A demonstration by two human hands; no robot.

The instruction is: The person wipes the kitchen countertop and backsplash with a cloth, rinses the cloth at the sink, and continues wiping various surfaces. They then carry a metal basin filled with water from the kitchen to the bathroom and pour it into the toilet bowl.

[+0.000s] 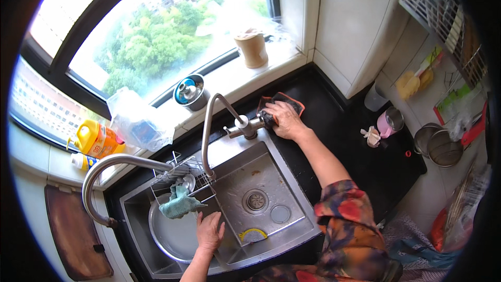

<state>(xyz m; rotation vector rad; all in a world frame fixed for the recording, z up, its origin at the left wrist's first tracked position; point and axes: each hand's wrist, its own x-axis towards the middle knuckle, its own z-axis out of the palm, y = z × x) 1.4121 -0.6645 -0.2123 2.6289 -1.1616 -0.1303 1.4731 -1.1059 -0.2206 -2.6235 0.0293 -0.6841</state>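
My right hand (285, 119) presses a dark cloth with orange edging (292, 103) against the end of the tap body (245, 126), behind the sink. Part of the cloth is bunched under my fingers, and the rest lies on the black countertop (332, 125). Over the divider of the double steel sink (282, 164), my left hand (210, 229) is held with fingers apart and nothing in it. Left of it, a round metal basin (172, 239) with cloudy water stands in the left bowl. A teal rag (181, 203) hangs from the wire rack (199, 172) above the basin.
A yellow-edged scrubber (253, 235) and a round strainer (280, 214) lie in the right bowl. Bottles, including a yellow pump bottle (98, 141), a steel pot (191, 92) and a brown tub (251, 49) line the windowsill. A pink mug (390, 122) stands at right.
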